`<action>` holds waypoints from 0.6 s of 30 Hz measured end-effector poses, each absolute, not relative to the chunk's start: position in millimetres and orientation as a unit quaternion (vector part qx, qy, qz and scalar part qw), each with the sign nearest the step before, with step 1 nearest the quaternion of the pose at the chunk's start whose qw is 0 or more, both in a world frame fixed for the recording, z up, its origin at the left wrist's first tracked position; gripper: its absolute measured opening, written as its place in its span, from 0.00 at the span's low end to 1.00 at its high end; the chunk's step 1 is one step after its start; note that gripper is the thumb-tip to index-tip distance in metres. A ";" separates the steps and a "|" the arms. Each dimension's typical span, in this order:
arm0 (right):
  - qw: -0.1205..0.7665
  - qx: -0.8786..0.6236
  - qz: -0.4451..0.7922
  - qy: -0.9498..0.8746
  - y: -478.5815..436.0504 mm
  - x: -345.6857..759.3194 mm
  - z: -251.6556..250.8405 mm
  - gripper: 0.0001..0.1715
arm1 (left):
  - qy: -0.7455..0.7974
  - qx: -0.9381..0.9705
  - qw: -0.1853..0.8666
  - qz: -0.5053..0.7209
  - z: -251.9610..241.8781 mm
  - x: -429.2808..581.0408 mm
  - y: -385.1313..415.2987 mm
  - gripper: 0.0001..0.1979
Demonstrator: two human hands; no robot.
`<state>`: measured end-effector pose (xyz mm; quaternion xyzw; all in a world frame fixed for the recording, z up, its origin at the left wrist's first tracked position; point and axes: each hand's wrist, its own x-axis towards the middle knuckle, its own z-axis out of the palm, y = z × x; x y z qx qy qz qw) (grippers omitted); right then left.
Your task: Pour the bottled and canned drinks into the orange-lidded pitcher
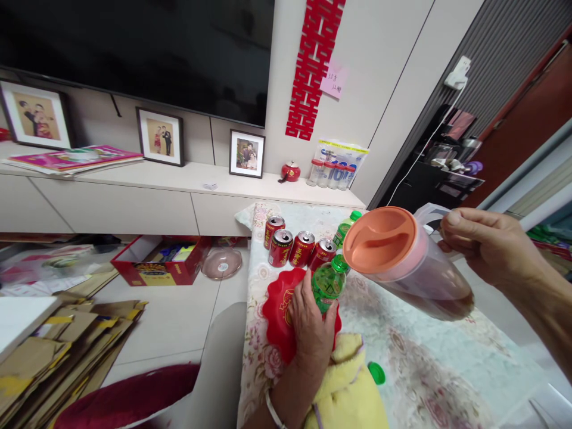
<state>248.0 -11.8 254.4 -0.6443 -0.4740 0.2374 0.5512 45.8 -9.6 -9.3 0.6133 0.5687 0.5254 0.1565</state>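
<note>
My right hand (pixel 487 250) grips the handle of a clear plastic pitcher (pixel 415 268) with an orange lid. The pitcher is tilted toward the left and holds a little dark liquid at its bottom. Its lid end hangs just above a small green bottle (pixel 327 285). My left hand (pixel 313 325) is wrapped round that bottle and holds it over a red dish (pixel 277 307) on the table. A loose green cap (pixel 376 373) lies on the floral tablecloth (pixel 429 357) beside a yellow cloth (pixel 346 390).
Several red cans (pixel 295 245) and a second green bottle (pixel 346 229) stand at the table's far end. Behind are a white cabinet (pixel 134 190) with framed photos and a dark TV. Cardboard (pixel 58 351) and a red box (pixel 161 262) lie on the floor at left.
</note>
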 end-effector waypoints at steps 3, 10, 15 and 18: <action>0.551 -0.644 0.238 -0.474 -11.8 245.8 254.6 0.36 | 0.570 0.613 0.161 0.523 -8.3 45.6 -9.8 0.35; 0.549 -0.642 0.245 -0.476 -11.3 247.4 253.8 0.36 | 0.570 0.615 0.159 0.521 -8.2 44.8 -10.0 0.35; 0.546 -0.648 0.242 -0.473 -11.9 248.2 253.9 0.37 | 0.571 0.615 0.160 0.520 -9.2 45.3 -9.8 0.35; 0.549 -0.647 0.241 -0.471 -11.6 248.6 253.4 0.37 | 0.571 0.614 0.159 0.522 -9.3 45.7 -9.6 0.35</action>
